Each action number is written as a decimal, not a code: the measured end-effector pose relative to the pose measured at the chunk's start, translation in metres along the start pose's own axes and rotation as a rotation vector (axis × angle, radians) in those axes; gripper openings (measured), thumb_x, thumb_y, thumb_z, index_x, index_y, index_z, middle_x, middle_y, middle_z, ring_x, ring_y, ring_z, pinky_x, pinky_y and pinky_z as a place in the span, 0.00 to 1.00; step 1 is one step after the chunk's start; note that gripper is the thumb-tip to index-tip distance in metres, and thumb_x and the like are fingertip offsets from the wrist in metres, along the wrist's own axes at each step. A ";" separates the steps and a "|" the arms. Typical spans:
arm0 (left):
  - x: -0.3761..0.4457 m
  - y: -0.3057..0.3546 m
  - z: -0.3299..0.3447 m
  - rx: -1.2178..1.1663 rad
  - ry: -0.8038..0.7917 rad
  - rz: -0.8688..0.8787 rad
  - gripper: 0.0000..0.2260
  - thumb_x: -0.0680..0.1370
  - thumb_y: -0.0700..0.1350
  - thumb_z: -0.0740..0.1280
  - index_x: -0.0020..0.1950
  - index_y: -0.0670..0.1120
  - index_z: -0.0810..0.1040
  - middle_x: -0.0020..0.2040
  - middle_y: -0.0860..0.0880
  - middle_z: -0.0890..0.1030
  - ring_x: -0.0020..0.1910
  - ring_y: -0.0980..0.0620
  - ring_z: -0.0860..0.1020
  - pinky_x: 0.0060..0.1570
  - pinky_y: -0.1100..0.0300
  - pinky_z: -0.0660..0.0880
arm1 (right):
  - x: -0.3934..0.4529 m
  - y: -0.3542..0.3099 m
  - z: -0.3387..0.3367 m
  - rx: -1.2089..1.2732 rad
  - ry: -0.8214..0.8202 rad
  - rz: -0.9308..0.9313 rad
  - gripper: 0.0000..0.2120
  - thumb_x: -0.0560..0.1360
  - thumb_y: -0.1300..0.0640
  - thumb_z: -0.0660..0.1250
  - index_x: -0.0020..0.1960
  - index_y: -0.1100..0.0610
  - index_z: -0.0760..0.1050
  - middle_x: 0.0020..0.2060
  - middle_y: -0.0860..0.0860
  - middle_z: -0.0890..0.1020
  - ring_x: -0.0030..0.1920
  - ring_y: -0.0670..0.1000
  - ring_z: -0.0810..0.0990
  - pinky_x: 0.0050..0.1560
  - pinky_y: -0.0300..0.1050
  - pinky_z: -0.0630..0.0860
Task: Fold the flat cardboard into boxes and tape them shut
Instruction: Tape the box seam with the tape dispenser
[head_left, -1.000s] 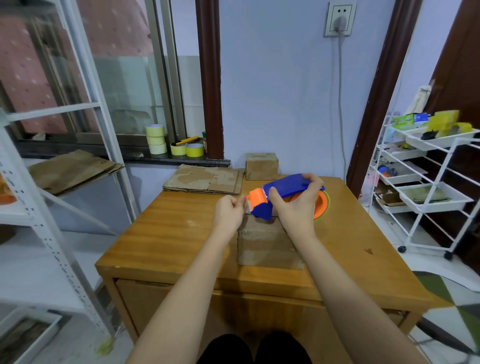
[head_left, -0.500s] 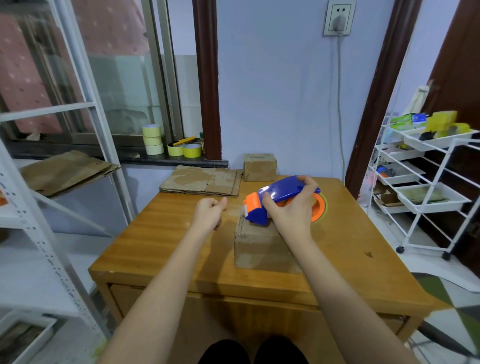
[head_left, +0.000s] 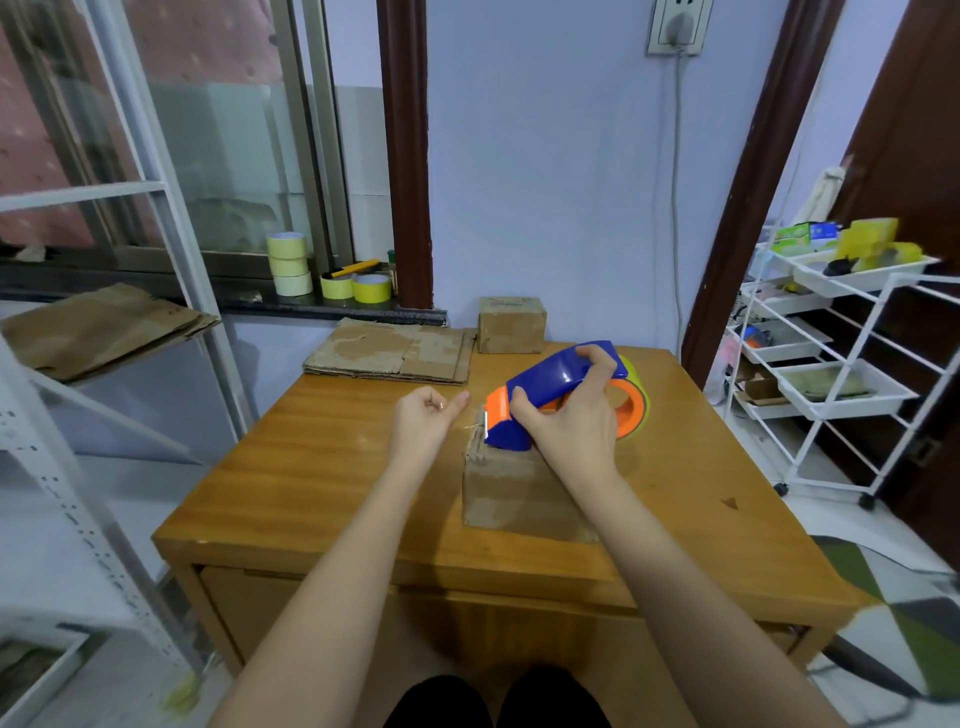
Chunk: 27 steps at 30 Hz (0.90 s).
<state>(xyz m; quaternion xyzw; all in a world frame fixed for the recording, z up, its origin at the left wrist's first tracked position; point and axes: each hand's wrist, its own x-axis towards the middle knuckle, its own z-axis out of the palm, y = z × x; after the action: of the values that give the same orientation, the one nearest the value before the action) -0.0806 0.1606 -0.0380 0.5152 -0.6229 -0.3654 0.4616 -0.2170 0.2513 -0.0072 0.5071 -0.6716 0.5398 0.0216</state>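
A folded cardboard box (head_left: 511, 493) stands in the middle of the wooden table (head_left: 322, 483). My right hand (head_left: 569, 426) grips a blue and orange tape dispenser (head_left: 550, 387) resting on the box's top near its left edge. My left hand (head_left: 423, 418) hovers just left of the box, fingers curled loosely, and I cannot tell whether it pinches a tape end. A stack of flat cardboard (head_left: 395, 351) lies at the table's far left. A small taped box (head_left: 511, 323) stands at the far edge.
Rolls of yellow tape (head_left: 291, 262) sit on the window sill behind the table. A white metal shelf (head_left: 104, 332) with cardboard sheets stands to the left. A white wheeled trolley (head_left: 841, 358) with trays is on the right.
My left hand let go of the box's left edge and moved left, then drifted slightly back toward the box. The dispenser stayed on the box top in my right hand.
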 end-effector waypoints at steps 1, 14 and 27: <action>-0.001 0.000 0.001 0.012 0.012 0.010 0.16 0.75 0.51 0.70 0.34 0.46 0.69 0.34 0.49 0.76 0.36 0.55 0.74 0.36 0.61 0.68 | 0.000 0.000 0.000 -0.006 0.003 0.004 0.33 0.69 0.50 0.73 0.66 0.59 0.60 0.40 0.50 0.74 0.39 0.55 0.76 0.38 0.43 0.67; -0.020 -0.009 0.026 -0.185 -0.199 -0.290 0.17 0.80 0.57 0.59 0.49 0.43 0.74 0.44 0.47 0.78 0.39 0.54 0.75 0.36 0.61 0.72 | 0.000 -0.002 0.006 -0.177 -0.003 -0.081 0.31 0.72 0.47 0.70 0.66 0.61 0.62 0.42 0.54 0.79 0.40 0.54 0.79 0.33 0.40 0.67; -0.036 -0.012 0.017 0.088 -0.321 -0.361 0.14 0.84 0.46 0.55 0.62 0.38 0.70 0.62 0.37 0.76 0.60 0.40 0.75 0.60 0.47 0.71 | -0.001 -0.001 0.000 -0.058 -0.014 -0.002 0.29 0.72 0.49 0.71 0.64 0.58 0.61 0.41 0.48 0.75 0.39 0.49 0.77 0.33 0.37 0.71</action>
<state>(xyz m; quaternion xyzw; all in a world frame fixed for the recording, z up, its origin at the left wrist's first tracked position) -0.0913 0.1933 -0.0619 0.5730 -0.6013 -0.4918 0.2612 -0.2154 0.2518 -0.0070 0.5109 -0.6865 0.5164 0.0323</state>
